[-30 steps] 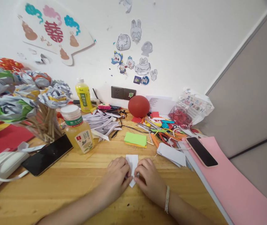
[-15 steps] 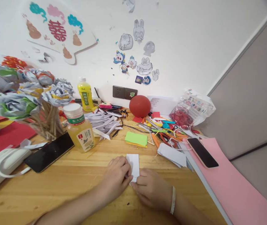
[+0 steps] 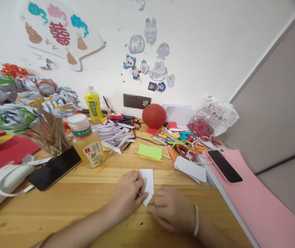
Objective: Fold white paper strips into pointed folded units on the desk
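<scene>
A small white paper strip [image 3: 148, 182] lies on the wooden table, its near end folded to a slanted point. My left hand [image 3: 131, 189] grips its left edge, with thumb and fingers resting on the paper. Just right of the strip is my right hand [image 3: 171, 210], fingers curled inward and slightly blurred, apart from the paper; nothing shows in it. A pale bracelet [image 3: 196, 220] circles the right wrist. Beyond the hands sits a stack of green and yellow paper slips [image 3: 150, 152], and a pile of white paper slips [image 3: 190, 168] is to the right.
A juice bottle [image 3: 86, 141] and a black phone [image 3: 54, 168] stand left, near paper flowers [image 3: 15, 115]. Another phone [image 3: 225, 166] lies on pink paper [image 3: 263, 203] at right. White paper scraps [image 3: 113, 134], a red balloon [image 3: 154, 116] and a plastic bag [image 3: 214, 115] line the wall.
My right hand has let go of the paper's near end and moved a little right. The folded point there now shows. My left hand stays on the strip.
</scene>
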Motion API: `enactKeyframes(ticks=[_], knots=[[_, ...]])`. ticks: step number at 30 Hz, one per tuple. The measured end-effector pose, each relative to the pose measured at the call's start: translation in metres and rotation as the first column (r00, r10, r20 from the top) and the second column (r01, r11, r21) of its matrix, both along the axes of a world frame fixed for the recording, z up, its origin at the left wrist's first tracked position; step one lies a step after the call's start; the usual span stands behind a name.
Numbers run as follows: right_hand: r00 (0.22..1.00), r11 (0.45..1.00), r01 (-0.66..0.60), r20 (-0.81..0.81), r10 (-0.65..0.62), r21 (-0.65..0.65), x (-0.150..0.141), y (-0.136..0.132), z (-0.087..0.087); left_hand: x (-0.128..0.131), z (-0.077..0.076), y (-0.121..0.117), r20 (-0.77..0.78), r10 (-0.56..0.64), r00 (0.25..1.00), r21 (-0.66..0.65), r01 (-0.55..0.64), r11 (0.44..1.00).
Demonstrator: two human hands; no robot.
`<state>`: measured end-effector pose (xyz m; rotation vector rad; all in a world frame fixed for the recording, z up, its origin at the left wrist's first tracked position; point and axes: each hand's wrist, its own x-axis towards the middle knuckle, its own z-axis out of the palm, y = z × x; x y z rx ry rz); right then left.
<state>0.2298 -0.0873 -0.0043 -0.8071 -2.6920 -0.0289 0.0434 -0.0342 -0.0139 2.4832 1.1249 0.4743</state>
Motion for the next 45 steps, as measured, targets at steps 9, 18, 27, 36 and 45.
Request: enactKeyframes(ticks=[9,18,27,36,45], knots=[[0.968,0.968,0.247,0.063,-0.244,-0.043,0.023,0.012,0.003,0.001,0.002,-0.002,-0.066,-0.001,0.998,0.008,0.001,1.000],[0.999,0.998,0.047,0.015,-0.047,-0.049,0.001,0.003,-0.005,-0.002,0.008,-0.001,-0.103,0.062,0.993,-0.005,-0.063,0.998],[0.996,0.989,0.065,0.064,-0.057,-0.131,0.000,0.002,-0.013,-0.012,0.009,0.016,-0.172,0.128,0.977,0.068,-0.117,0.991],[0.960,0.964,0.250,-0.106,-0.259,-0.096,0.014,0.016,-0.003,-0.024,-0.016,0.030,0.002,-0.126,0.992,0.246,0.122,0.961],[0.886,0.886,0.441,-0.087,-0.455,-0.146,0.009,0.020,-0.012,-0.015,0.014,0.004,0.153,-0.253,0.955,0.445,0.162,0.881]])
